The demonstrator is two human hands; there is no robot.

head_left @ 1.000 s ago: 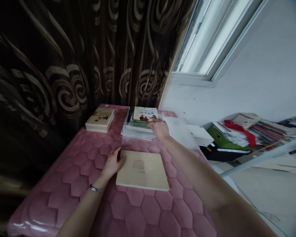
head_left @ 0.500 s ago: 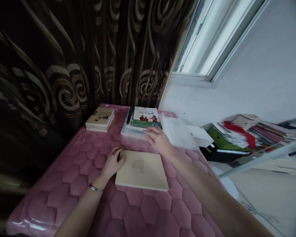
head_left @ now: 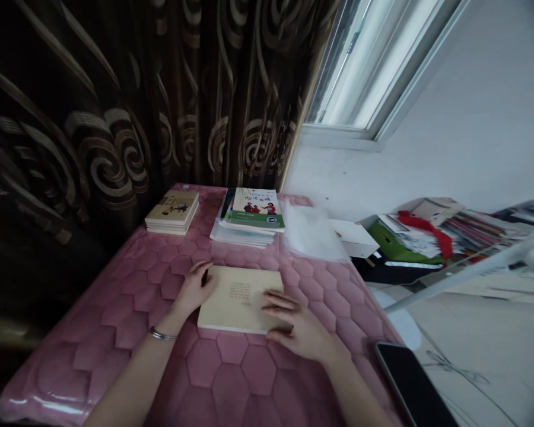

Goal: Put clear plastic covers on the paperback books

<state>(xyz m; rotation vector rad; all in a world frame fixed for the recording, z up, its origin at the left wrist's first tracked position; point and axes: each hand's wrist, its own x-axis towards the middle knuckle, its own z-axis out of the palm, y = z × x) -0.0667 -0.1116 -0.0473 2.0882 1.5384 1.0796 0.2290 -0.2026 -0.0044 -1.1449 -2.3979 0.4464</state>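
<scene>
A cream book [head_left: 240, 296] lies flat on the pink quilted table cover [head_left: 129, 302]. My left hand [head_left: 192, 290] rests on the book's left edge, fingers bent against it, a bracelet on the wrist. My right hand [head_left: 296, 327] lies flat on the book's near right corner, fingers spread. Behind the book sits a stack of books with a green cover [head_left: 253, 209] on top. A smaller stack of tan books [head_left: 172, 211] sits at the back left.
Clear plastic sleeves [head_left: 309, 236] lie right of the green stack. A dark phone [head_left: 412, 385] lies at the table's near right edge. Dark patterned curtains [head_left: 115, 107] hang behind. Boxes and papers [head_left: 422, 234] clutter the floor at right.
My right hand left the green-covered stack and came back toward me onto the cream book's right corner. The left hand stayed on the book's left edge. The phone came into view.
</scene>
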